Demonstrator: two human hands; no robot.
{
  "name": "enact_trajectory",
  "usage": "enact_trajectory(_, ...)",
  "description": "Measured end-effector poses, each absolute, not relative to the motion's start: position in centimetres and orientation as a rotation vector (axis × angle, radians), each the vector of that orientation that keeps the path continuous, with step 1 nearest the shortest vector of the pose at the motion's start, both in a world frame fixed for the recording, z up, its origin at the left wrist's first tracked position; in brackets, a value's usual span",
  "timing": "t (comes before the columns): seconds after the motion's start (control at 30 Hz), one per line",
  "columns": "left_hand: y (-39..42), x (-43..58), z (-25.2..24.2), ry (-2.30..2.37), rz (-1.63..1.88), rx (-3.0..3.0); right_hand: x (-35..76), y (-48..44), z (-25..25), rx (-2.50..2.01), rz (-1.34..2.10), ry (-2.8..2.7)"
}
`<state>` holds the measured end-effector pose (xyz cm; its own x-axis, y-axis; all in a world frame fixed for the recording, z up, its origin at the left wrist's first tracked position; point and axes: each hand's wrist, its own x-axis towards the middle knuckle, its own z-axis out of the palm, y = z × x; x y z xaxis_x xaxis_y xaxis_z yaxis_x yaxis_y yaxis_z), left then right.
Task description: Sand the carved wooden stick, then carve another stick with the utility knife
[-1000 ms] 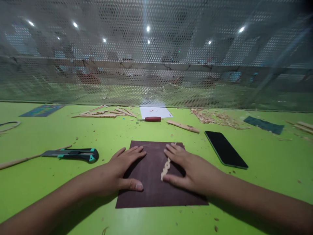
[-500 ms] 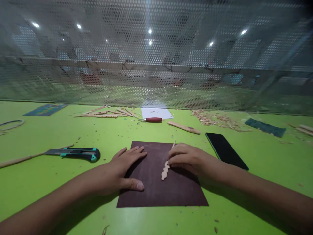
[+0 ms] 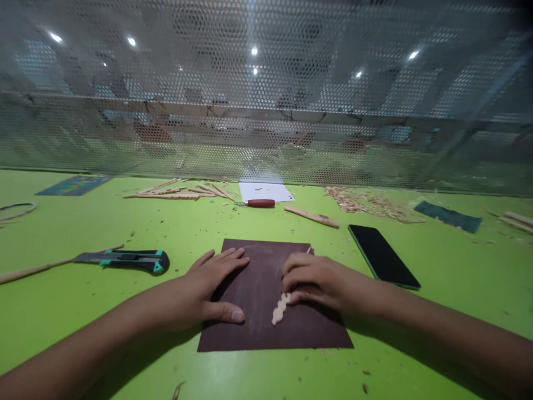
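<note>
A dark brown sheet of sandpaper (image 3: pixel 258 294) lies flat on the green table. My left hand (image 3: pixel 214 286) rests palm down over its left side, fingers spread and holding nothing. On the right side of the sheet, my right hand (image 3: pixel 312 280) is closed around a small carved wooden stick (image 3: pixel 280 310). The stick's pale, wavy-edged end sticks out below the fingers against the sheet, and its thin tip shows above them. The fingers cover its middle.
Left of the sheet lies a black and teal utility knife (image 3: pixel 135 260). A phone (image 3: pixel 383 255) lies to the right. Farther back are a red-handled tool (image 3: pixel 261 203), a flat wooden piece (image 3: pixel 312 216), wood shavings (image 3: pixel 366 203) and a perforated screen (image 3: pixel 266 128).
My right hand has drawn the wooden stick a little toward me across the sheet. My left hand stays in place.
</note>
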<state>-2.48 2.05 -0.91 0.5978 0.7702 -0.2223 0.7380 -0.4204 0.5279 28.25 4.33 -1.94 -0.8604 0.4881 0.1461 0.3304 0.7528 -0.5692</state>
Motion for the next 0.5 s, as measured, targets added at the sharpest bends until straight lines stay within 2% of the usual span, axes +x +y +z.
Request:
enact_trajectory(0.27,2.0,-2.5,-0.9,1.198,0.042,2.232,29.0,5.6,-1.8,-0.700,0.697,-2.648)
enact_trajectory(0.4,2.0,-2.7,-1.0,1.215,0.038,2.225,28.3,4.6,-1.5,-0.501,0.756,-2.760)
enact_trajectory(0.5,1.9,-2.7,-1.0,1.208,0.039,2.243,28.3,4.6,-1.5,-0.615,0.727,-2.713)
